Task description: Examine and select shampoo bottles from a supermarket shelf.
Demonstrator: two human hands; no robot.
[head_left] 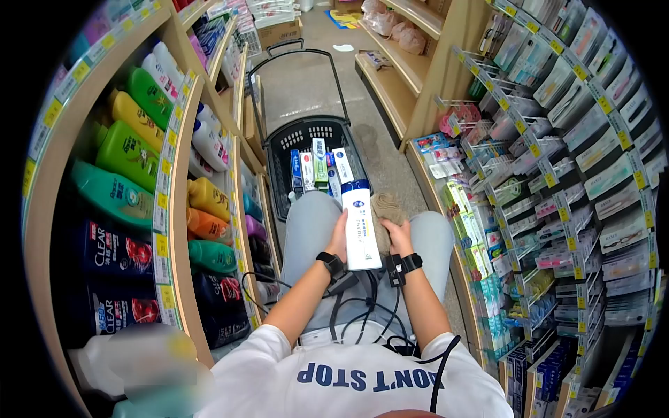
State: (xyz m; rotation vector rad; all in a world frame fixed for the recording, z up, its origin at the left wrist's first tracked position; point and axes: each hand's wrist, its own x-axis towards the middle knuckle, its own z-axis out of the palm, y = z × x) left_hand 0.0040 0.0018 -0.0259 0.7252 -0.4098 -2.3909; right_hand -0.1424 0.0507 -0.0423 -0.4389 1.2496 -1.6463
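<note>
I am crouched in a shop aisle. A white tube with a blue cap (361, 224) lies lengthwise over my lap, cap pointing away from me. My left hand (338, 235) grips its left side and my right hand (399, 235) holds its right side. Both wrists wear black bands with cables running back to my chest. Just beyond my knees stands a black shopping basket (284, 148) holding several boxed tubes (317, 167) standing on end.
Wooden shelves on the left carry shampoo bottles (125, 153) in green, yellow, orange and dark blue. Racks on the right hold hanging packs (557, 195) and boxed toothpaste (467, 230). The grey aisle floor (306, 83) runs ahead, with a cardboard box (279, 31) at its far end.
</note>
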